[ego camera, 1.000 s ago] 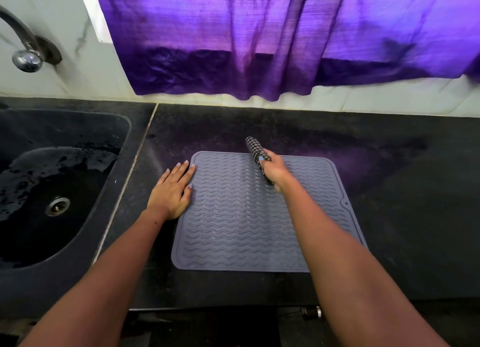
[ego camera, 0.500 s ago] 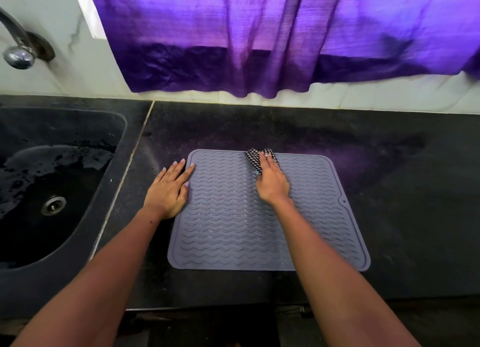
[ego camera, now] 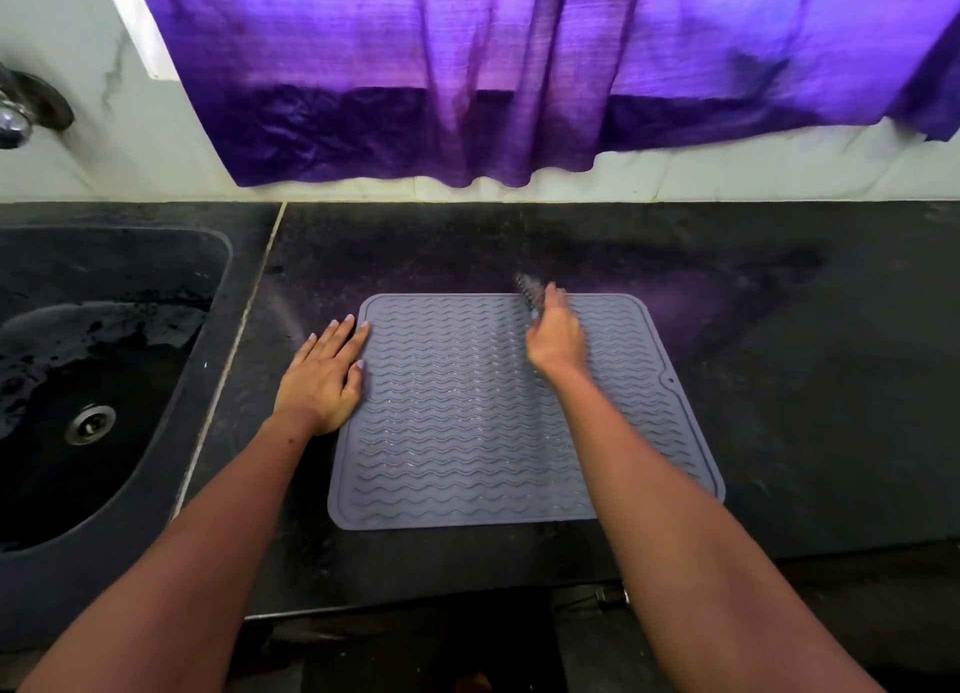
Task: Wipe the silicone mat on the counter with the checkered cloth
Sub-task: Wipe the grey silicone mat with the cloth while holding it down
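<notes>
A grey silicone mat [ego camera: 457, 432] with wavy ridges lies flat on the black counter [ego camera: 779, 380]. My left hand [ego camera: 324, 380] lies flat with straight fingers on the counter, its fingertips touching the mat's left edge. My right hand [ego camera: 556, 336] is over the far middle of the mat and grips the black-and-white checkered cloth [ego camera: 527, 288], which is bunched and sticks out beyond my fingers at the mat's far edge. The cloth and this hand are blurred by motion.
A dark sink [ego camera: 98, 380] with a metal drain [ego camera: 89, 424] lies to the left of the counter, with a tap [ego camera: 15, 115] on the wall above it. A purple curtain [ego camera: 519, 69] hangs over the white tiled wall behind. The counter's front edge runs just below the mat.
My right hand went from pressing the cloth flat on the mat to gripping it as a bunch and shifted slightly toward the far edge. My left hand has stayed in place.
</notes>
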### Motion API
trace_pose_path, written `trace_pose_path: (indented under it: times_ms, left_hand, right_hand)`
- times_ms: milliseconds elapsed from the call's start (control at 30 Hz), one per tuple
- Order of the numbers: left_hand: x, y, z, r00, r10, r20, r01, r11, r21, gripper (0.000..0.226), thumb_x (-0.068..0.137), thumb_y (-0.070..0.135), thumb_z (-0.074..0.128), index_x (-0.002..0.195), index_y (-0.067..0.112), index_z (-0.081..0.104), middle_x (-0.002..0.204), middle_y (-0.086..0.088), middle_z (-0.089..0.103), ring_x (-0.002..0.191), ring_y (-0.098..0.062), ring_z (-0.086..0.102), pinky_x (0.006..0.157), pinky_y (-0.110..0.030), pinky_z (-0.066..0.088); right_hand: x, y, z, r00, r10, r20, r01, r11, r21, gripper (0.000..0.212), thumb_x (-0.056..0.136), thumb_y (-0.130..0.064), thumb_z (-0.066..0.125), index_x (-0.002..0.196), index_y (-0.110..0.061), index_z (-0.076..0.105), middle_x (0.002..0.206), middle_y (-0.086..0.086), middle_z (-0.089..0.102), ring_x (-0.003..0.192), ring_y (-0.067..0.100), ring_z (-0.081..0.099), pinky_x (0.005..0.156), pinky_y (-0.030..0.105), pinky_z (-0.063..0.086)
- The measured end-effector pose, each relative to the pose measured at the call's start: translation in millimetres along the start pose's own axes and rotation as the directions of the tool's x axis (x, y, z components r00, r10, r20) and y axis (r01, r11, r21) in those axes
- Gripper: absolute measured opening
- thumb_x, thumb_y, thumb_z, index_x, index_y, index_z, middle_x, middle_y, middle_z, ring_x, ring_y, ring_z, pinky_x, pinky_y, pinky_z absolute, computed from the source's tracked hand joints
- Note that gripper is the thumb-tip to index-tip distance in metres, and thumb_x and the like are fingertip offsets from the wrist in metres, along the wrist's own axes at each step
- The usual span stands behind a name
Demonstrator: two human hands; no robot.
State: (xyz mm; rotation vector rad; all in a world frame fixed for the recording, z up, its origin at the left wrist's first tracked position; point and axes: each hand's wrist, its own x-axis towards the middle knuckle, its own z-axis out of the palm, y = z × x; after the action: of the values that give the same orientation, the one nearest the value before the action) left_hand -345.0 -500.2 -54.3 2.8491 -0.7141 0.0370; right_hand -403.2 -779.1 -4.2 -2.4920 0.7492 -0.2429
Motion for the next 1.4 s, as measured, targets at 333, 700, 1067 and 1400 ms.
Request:
trace_pose_path:
  times_ms: [333,700,1067,1400]
  left_hand:
    - [0,0,1,0.999,0.004,-0.04,-0.005,1.0,-0.028,0.076,0.08,0.051,0.004,0.149,0.022,0.02,0.156,-0.002,0.02,0.145,-0.019,0.017,0.118,-0.035,0.007]
    - [0,-1,2,0.999,0.011,-0.047,-0.013,0.999,-0.041,0.076,0.081,0.051,0.006,0.149,0.021,0.022,0.156,-0.003,0.021,0.144,-0.02,0.018,0.118,-0.036,0.008]
    - [-1,-1,1,1.0,0.008,-0.028,-0.008,1.0,-0.021,0.073,0.082,0.049,0.007,0.149,0.02,0.02,0.156,-0.004,0.021,0.144,-0.021,0.018,0.117,-0.038,0.009]
    - [-2,2,-2,1.0,0.01,-0.024,-0.011,0.999,-0.05,0.076,0.08,0.049,0.003,0.149,0.021,0.019,0.156,-0.005,0.019,0.145,-0.02,0.015,0.118,-0.037,0.006]
  right_hand:
    - [11,19,-9,0.986,-0.008,0.166,-0.023,0.983,0.183,0.053,0.096,-0.02,0.047,0.146,-0.028,0.03,0.146,0.005,0.043,0.129,0.027,0.046,0.104,0.034,0.037]
    - [13,35,-24,0.999,0.041,-0.032,-0.044,0.995,-0.094,0.063,0.094,-0.013,0.047,0.149,-0.007,0.017,0.157,0.009,0.019,0.142,0.027,0.026,0.117,0.038,0.024]
    - [37,58,-50,0.965,0.169,0.2,-0.251,0.812,0.527,0.039,0.097,-0.013,0.045,0.135,-0.009,0.049,0.109,0.005,0.063,0.103,0.024,0.061,0.082,0.027,0.044]
    - [-8,67,-38,0.995,0.101,0.022,-0.099,0.993,-0.065,0.053,0.095,-0.011,0.041,0.146,-0.009,0.027,0.15,0.013,0.034,0.137,0.029,0.035,0.11,0.035,0.031]
